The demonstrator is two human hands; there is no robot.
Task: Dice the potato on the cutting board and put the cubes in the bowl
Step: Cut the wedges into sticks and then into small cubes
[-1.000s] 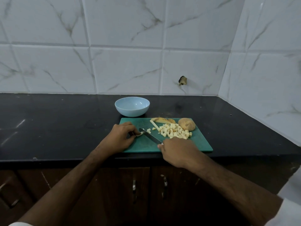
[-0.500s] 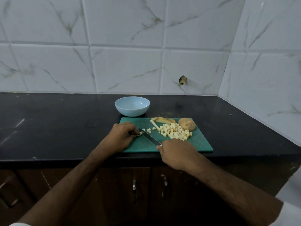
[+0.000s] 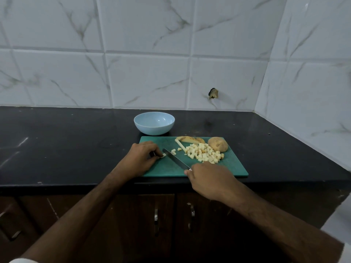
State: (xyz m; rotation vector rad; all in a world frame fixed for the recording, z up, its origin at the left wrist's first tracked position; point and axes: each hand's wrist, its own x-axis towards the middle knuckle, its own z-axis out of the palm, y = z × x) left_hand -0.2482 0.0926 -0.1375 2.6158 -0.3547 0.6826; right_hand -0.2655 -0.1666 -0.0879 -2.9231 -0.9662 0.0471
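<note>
Potato strip is down to a stub, pinned at the left end of the green cutting board by the left hand, thumb & fingertips pinching it. Right hand is wrapped round the knife handle, blade angled up-left w/ the tip just beside the stub. A few fresh cubes lie just right of the blade; main pile of cubes sits mid-board, w/ one long uncut strip, a skin-on slice and a potato chunk along the far edge. Bowl is just beyond the board, nothing in it yet.

To do this well, imo: stub's tiny, so fingertips tucked back, knuckles toward the blade, short straight-down cuts, tip kept on the board. Match cube size to the pile. Risk is the stub rolling or a nicked finger. Plenty left before anything goes in the bowl.
</note>
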